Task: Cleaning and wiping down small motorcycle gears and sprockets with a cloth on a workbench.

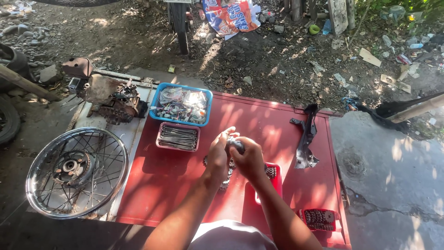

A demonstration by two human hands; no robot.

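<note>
Place: an outdoor yard is seen, with bare dirt ground (259, 65), stones, scraps of litter and patches of sun and shade.
Worktop: a flat red worktop (259, 125) is set on the ground, with a grey concrete slab (393, 185) beside it on the right.
Chain: a metal chain (227, 178) is held up over the middle of the worktop; its top end is hidden between the hands and the rest hangs down and bunches on the red top. Its long axis seems to run from the hands down toward the person, but the view is too shaded to be sure.
Left hand: the left hand (218, 155) is curled shut, with the fingers pinching the top of the chain.
Right hand: the right hand (249, 159) is closed round the same part, pressed close against the left hand.
Trays: a blue basket (159, 104) of small parts and a pink tray (162, 139) of thin metal spokes are placed at the far left of the worktop.
Wheel: a spoked wheel rim (37, 157) is laid flat to the left of the worktop.
Bracket: a black metal bracket (306, 143) is laid near the right edge.
</note>
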